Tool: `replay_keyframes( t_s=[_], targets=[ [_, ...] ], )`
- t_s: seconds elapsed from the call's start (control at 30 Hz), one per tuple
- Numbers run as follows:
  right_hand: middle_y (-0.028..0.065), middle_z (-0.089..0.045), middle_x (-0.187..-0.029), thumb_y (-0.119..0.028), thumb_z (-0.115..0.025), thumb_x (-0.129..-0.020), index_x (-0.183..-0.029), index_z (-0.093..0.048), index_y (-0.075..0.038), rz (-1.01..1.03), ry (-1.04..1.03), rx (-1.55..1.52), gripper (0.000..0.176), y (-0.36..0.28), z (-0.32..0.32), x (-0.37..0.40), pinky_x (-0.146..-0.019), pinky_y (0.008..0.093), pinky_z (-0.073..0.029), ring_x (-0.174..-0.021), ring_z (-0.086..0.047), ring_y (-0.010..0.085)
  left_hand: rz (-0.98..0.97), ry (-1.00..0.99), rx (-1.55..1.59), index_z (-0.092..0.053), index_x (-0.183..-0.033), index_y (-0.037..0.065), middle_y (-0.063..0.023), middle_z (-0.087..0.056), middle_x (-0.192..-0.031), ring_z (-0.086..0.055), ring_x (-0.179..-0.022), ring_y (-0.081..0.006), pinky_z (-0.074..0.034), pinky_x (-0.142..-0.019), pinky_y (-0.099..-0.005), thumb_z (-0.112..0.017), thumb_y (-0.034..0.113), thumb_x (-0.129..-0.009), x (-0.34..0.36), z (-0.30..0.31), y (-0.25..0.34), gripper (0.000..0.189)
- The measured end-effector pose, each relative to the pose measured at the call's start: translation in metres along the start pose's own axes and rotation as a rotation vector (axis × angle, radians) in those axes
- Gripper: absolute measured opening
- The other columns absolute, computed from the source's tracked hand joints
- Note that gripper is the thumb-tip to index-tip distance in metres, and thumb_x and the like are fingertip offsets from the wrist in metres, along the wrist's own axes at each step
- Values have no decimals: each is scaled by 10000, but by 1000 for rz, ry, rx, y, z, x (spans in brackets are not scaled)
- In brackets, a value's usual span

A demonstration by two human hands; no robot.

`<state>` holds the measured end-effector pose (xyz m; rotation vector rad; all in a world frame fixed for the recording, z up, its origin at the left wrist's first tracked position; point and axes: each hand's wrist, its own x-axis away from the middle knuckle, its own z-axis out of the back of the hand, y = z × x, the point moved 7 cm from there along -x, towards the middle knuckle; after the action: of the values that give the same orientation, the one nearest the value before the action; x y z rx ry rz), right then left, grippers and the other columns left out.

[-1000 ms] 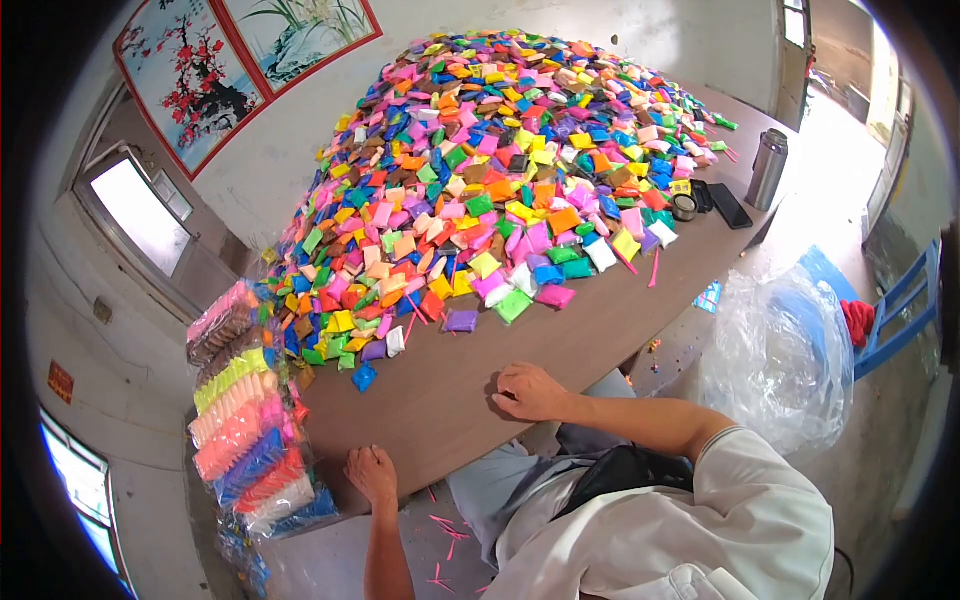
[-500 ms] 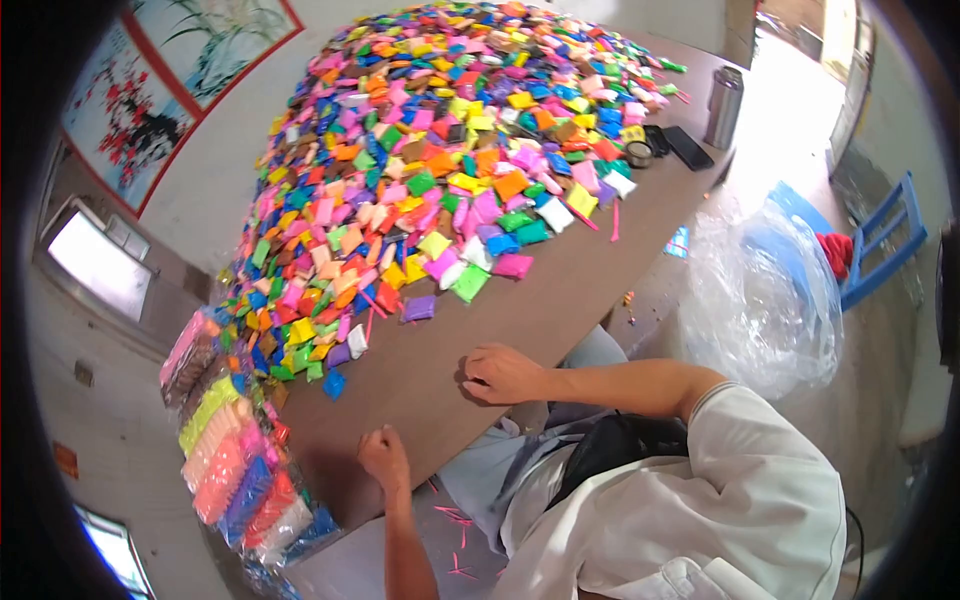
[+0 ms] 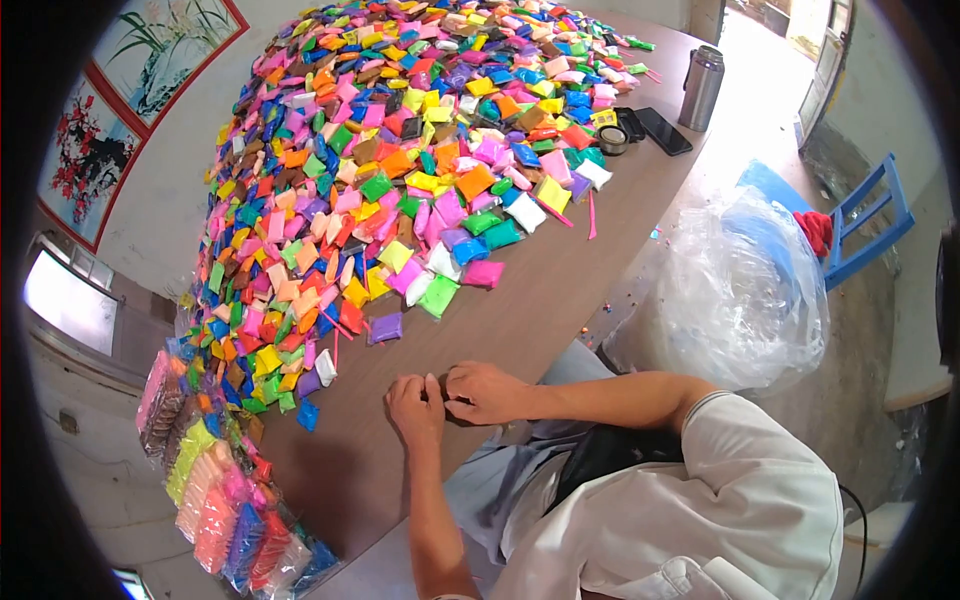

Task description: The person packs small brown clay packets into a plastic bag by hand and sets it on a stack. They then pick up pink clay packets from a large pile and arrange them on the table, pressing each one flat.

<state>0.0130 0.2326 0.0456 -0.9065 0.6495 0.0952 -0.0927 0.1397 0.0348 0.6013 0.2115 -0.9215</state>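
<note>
My left hand (image 3: 414,408) is closed, its fingers curled at the near edge of the brown table (image 3: 540,270). Right beside it, my right hand (image 3: 488,393) is also curled, with its knuckles toward the left one. Whatever the fingers may hold is hidden. Beyond both hands spreads a big heap of small colourful packets (image 3: 400,150). Nearest the hands lie a purple packet (image 3: 384,328), a bright green packet (image 3: 438,296) and a blue packet (image 3: 308,415).
Bundles of packets in clear plastic (image 3: 215,500) line the table's left end. At the far right stand a steel flask (image 3: 702,88), a black phone (image 3: 664,131) and a roll of tape (image 3: 613,140). A large clear plastic bag (image 3: 730,290) sits by a blue chair (image 3: 870,225).
My left hand has moved up and right to meet my right hand, which has shifted slightly left. The view has turned a little, so the heap appears farther left.
</note>
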Motion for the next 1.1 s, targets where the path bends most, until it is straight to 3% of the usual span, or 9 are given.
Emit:
replay_keyframes(
  t_s=[0.3, 0.5, 0.57, 0.67, 0.87, 1.1],
  targets=[
    [141, -569, -771, -142, -690, -798, -717, -516, -28, -163, -30, -160, 224, 12, 2, 1, -689, 443, -479, -771, -575, 372, 14, 40, 39, -588, -762, 23, -113, -611, -862, -581, -885, -329, -436, -837, -451, -637, 206, -889, 3, -1, -2, 228],
    [116, -662, -959, -112, -703, -841, -826, -606, -44, -132, 251, 174, 119, 26, 67, -5, -761, 406, -500, -908, -626, 330, 39, 10, 91, -590, -768, 26, -98, -613, -871, -580, -890, -311, -433, -841, -445, -641, 188, -890, 2, 2, -1, 209],
    [109, -663, -949, -121, -703, -845, -861, -616, -42, -162, 309, 242, 119, 46, 99, -12, -771, 421, -496, -906, -622, 325, 41, 10, 108, -591, -768, 30, -91, -613, -871, -581, -888, -306, -432, -841, -441, -644, 181, -890, 0, 3, -1, 201],
    [121, -633, -906, -140, -695, -827, -886, -632, -50, -295, 339, 293, 125, 70, 128, -15, -792, 435, -492, -900, -600, 336, 0, 66, 104, -574, -749, 27, -102, -604, -838, -562, -810, -310, -432, -794, -417, -648, 147, -887, -2, 7, 3, 197],
    [117, -627, -983, -125, -693, -824, -925, -635, -45, -255, 328, 539, 142, 77, 139, -34, -791, 433, -488, -918, -586, 336, 37, 16, 107, -611, -771, 31, -83, -633, -886, -587, -885, -287, -433, -836, -434, -660, 163, -876, -3, 6, 1, 176],
    [138, -629, -888, -148, -683, -844, -934, -637, -41, -187, 283, 491, 148, 94, 144, -85, -754, 449, -488, -868, -610, 333, 69, 6, 125, -606, -764, 33, -77, -630, -878, -589, -874, -281, -435, -829, -427, -662, 153, -874, -3, 4, 0, 172]
  ],
)
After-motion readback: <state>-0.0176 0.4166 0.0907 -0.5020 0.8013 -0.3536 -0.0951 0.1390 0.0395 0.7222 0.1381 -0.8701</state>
